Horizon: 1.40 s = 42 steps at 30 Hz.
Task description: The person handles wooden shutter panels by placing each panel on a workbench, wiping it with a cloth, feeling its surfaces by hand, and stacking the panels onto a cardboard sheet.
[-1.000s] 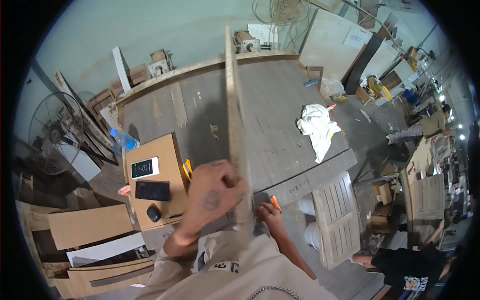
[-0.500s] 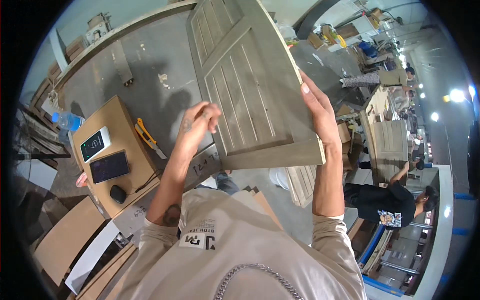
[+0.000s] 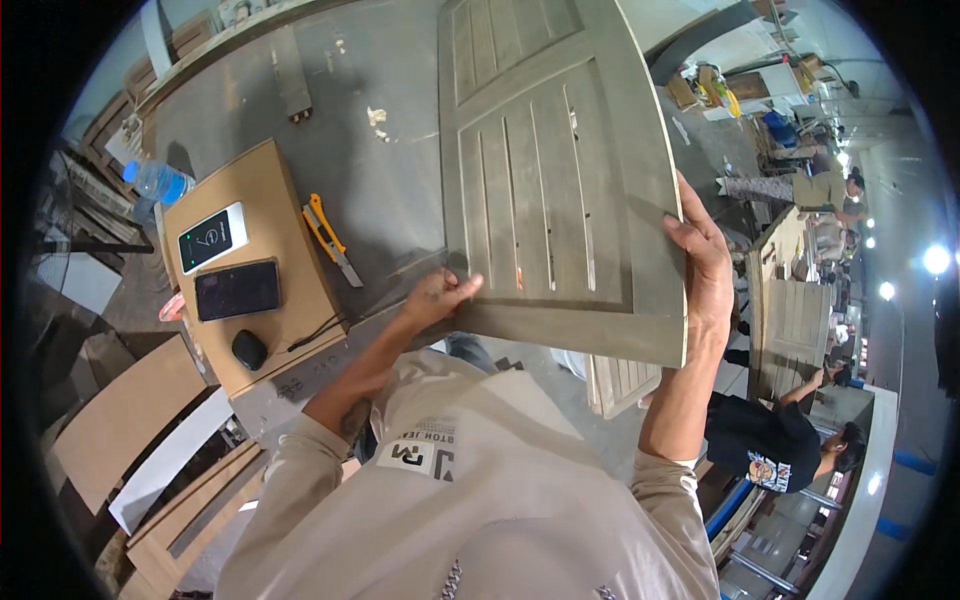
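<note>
A grey-brown wooden door panel (image 3: 630, 170) with slatted recessed fields stands tilted over the table, its lower edge toward me. Light shows through narrow gaps beside some slats. My left hand (image 3: 440, 295) grips the panel's lower left corner, thumb against the face. My right hand (image 3: 705, 265) is closed round the right edge near the lower corner, its thumb on the front; most of its other fingers are hidden behind. Left of the panel, a yellow utility knife (image 3: 328, 238) lies on the grey table (image 3: 390, 185) with its blade out.
Beside the knife sits a cardboard box (image 3: 285, 195) bearing a white phone (image 3: 212, 238), a dark phone (image 3: 238, 290) and a small black case (image 3: 249, 349). A water bottle (image 3: 157, 181) stands behind it. At right, a person in black (image 3: 765, 440) works at another bench.
My left hand has come down from in front of the panel onto its lower left corner. The panel now faces me more, and the view has shifted.
</note>
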{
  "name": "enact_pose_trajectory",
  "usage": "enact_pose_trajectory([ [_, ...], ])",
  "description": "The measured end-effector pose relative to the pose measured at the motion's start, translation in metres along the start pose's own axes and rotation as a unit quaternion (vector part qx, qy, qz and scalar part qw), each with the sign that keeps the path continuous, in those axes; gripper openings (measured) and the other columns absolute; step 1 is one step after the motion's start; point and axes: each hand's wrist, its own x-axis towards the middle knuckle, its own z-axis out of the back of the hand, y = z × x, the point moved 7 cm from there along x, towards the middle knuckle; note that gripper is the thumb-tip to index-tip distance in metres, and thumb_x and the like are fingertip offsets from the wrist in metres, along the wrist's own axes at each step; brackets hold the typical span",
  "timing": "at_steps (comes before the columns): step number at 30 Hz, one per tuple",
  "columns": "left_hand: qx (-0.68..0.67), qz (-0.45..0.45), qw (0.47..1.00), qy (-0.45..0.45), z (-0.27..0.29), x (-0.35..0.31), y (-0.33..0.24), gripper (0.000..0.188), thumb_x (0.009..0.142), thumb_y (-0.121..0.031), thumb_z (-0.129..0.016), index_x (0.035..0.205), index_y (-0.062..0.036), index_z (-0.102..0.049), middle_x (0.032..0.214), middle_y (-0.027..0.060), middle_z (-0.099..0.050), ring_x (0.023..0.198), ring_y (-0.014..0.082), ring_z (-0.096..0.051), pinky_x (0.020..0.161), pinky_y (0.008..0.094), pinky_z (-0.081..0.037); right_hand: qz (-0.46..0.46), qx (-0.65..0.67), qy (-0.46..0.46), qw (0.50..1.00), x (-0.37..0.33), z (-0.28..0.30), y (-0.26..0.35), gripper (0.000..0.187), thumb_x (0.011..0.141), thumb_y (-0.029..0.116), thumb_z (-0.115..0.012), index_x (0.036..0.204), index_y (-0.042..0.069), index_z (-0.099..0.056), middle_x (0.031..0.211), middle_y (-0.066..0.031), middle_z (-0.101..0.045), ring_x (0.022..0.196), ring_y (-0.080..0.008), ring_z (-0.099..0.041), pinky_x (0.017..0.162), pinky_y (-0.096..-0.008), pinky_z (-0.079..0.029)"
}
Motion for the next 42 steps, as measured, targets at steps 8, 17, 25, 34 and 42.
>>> enact_pose_trajectory([
  [8,0.174,-0.032,0.984,0.02,-0.014,-0.028,-0.027,0.127,0.057,-0.07,-0.076,0.131,0.0222,-0.03,0.135,0.04,-0.036,0.131,0.0443,-0.035,0.108,0.0431,-0.032,-0.019,-0.003,0.003,1.0,0.001,-0.023,-0.006,0.058,0.078,-0.005,-0.052,0.136,-0.007,-0.043,0.124,-0.0148,-0.057,0.107,-0.0175,-0.058,0.093,-0.0252,-0.043],
  [17,0.135,-0.101,0.985,0.021,-0.004,-0.041,-0.063,0.097,0.065,-0.066,-0.074,0.114,0.0137,-0.049,0.113,0.0325,-0.053,0.109,0.038,-0.053,0.092,0.0417,-0.044,-0.027,0.04,0.012,0.999,-0.001,-0.03,-0.006,0.056,0.082,-0.004,-0.054,0.136,-0.007,-0.042,0.124,-0.0138,-0.058,0.107,-0.017,-0.059,0.093,-0.0262,-0.044],
  [25,0.061,-0.218,0.963,0.147,-0.054,-0.113,-0.228,0.054,0.072,-0.049,-0.08,0.066,-0.003,-0.052,0.06,0.0025,-0.052,0.054,0.0102,-0.049,0.049,0.026,-0.04,-0.005,-0.025,-0.006,1.0,-0.009,-0.05,-0.005,0.054,0.081,-0.004,-0.05,0.134,-0.007,-0.044,0.119,-0.015,-0.061,0.101,-0.0176,-0.062,0.088,-0.027,-0.048],
  [34,0.053,-0.132,0.971,0.19,-0.049,-0.119,-0.223,0.055,0.07,-0.051,-0.08,0.067,-0.0013,-0.057,0.061,0.0036,-0.055,0.058,0.0113,-0.052,0.052,0.0278,-0.041,0.004,-0.055,0.014,0.998,-0.015,-0.063,-0.002,0.056,0.081,-0.002,-0.051,0.136,-0.005,-0.043,0.126,-0.013,-0.057,0.112,-0.0167,-0.055,0.096,-0.0269,-0.041],
  [42,0.016,-0.186,0.959,0.212,-0.046,-0.114,-0.223,0.033,0.083,-0.029,-0.073,0.078,0.0012,-0.061,0.068,0.0022,-0.058,0.063,0.0097,-0.054,0.057,0.0254,-0.043,-0.018,-0.034,0.015,0.999,-0.007,-0.063,-0.004,0.055,0.081,-0.002,-0.051,0.136,-0.004,-0.044,0.129,-0.0118,-0.055,0.119,-0.0162,-0.05,0.103,-0.0274,-0.034],
])
